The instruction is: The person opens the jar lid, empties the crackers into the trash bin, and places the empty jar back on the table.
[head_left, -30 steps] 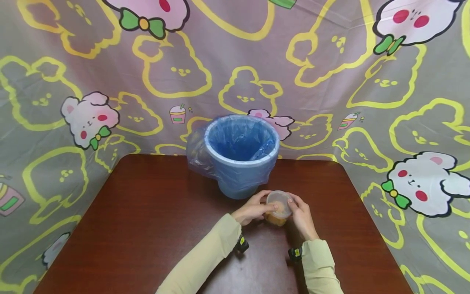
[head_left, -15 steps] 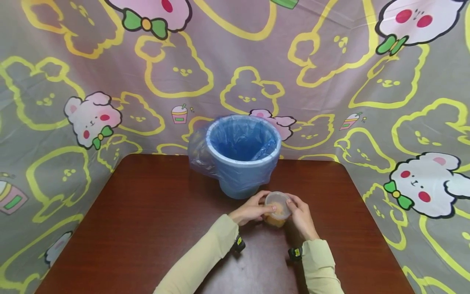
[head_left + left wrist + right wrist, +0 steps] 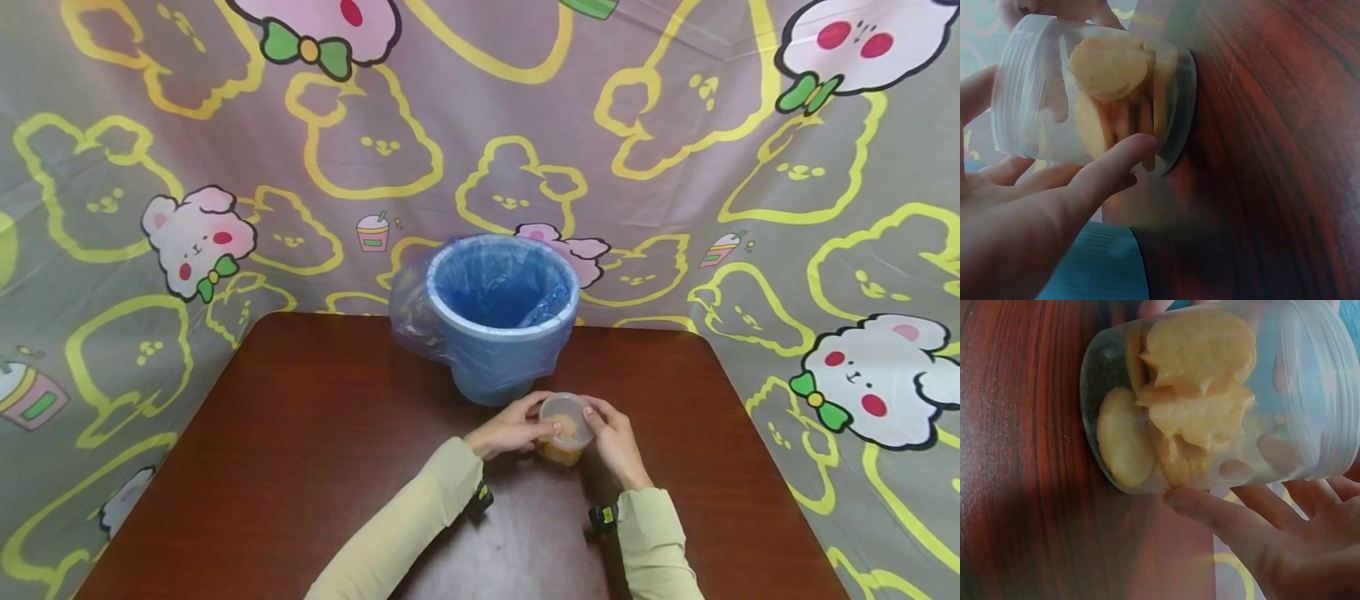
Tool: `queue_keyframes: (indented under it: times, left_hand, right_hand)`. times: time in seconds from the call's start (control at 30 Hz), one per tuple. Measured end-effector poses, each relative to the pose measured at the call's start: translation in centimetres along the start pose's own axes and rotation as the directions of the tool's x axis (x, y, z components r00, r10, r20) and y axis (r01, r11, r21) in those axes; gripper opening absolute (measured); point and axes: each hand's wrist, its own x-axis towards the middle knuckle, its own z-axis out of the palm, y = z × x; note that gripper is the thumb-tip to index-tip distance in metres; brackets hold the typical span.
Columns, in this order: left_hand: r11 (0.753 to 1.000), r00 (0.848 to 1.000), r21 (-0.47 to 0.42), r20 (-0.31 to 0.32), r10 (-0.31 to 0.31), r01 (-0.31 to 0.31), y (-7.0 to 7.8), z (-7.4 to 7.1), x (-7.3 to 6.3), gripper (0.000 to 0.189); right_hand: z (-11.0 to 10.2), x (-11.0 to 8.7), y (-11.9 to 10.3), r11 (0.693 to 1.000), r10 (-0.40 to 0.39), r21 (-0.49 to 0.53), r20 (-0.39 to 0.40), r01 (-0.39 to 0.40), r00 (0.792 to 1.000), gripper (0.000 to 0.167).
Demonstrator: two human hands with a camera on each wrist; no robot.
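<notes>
A clear plastic jar (image 3: 568, 422) with a translucent screw lid stands upright, its base right at the table. Several pale golden biscuits (image 3: 1200, 356) lie inside, also visible as biscuits (image 3: 1110, 65) in the left wrist view. My left hand (image 3: 517, 429) holds the jar from the left, thumb over the lid and fingers round the side. From the right, my right hand (image 3: 617, 440) grips it with the thumb at the lid's edge. In the wrist views, fingers of the left hand (image 3: 1054, 200) and right hand (image 3: 1272, 534) spread along the jar's wall.
Just behind the jar stands a light blue bin (image 3: 491, 387), lined with a translucent blue bag (image 3: 420, 308) that bulges out on its left. The dark reddish-brown table (image 3: 315, 433) ends at a patterned cloth (image 3: 420, 100) hung round the back and sides.
The head view has swung slightly left. Relative to the bin, the jar and both hands have shifted a little left. Both hands still hold the jar.
</notes>
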Motion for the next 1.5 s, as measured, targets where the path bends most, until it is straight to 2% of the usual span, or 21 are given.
queue_keyframes:
  times: [0.17,0.4,0.67,0.97,1.5]
  left_hand:
    - [1.0,1.0,0.001,0.001,0.007,-0.007,-0.1,-0.3,-0.2,0.055]
    - [0.997,0.999,0.068,0.014,0.034,-0.035,0.2,-0.8,-0.7,0.052]
    - [0.998,0.999,0.062,0.005,0.032,-0.032,0.2,-1.1,-1.1,0.051]
    - [0.999,0.999,0.018,-0.006,-0.036,0.036,0.1,-1.7,-1.7,0.052]
    - [0.996,0.999,-0.076,0.007,-0.042,0.042,-0.5,-2.9,-3.0,0.048]
  right_hand:
    - [0.1,0.0,-0.4,1.0,0.015,0.015,0.016,-0.015,1.0,0.036]
    - [0.6,0.1,-0.1,0.998,0.016,0.056,0.031,-0.018,0.999,0.035]
    - [0.9,0.3,-0.2,0.995,0.025,0.097,0.041,-0.029,0.999,0.034]
    - [1.6,-0.3,-0.4,0.991,0.041,0.128,0.057,-0.048,0.998,0.034]
    - [3.0,-0.4,-0.7,0.991,0.038,0.129,0.041,-0.043,0.998,0.031]
